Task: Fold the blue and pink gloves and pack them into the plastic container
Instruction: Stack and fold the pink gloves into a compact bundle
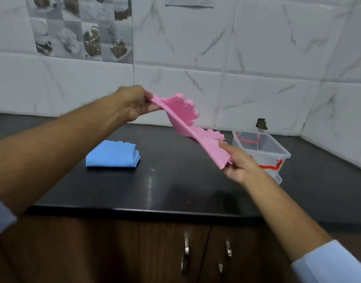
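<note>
The pink gloves (187,121) hang stretched in the air above the black counter (165,188), slanting from upper left to lower right. My left hand (132,104) pinches their upper end. My right hand (239,162) grips the lower end, close to the container. The blue gloves (112,154) lie folded in a flat stack on the counter at the left. A clear plastic container (277,153) with red handles stands open on the counter at the right, behind my right hand.
White marble-look wall tiles rise behind the counter, with a small hole (261,123) in the wall just above the container. Brown cabinet doors with metal handles (186,250) sit below the counter's front edge.
</note>
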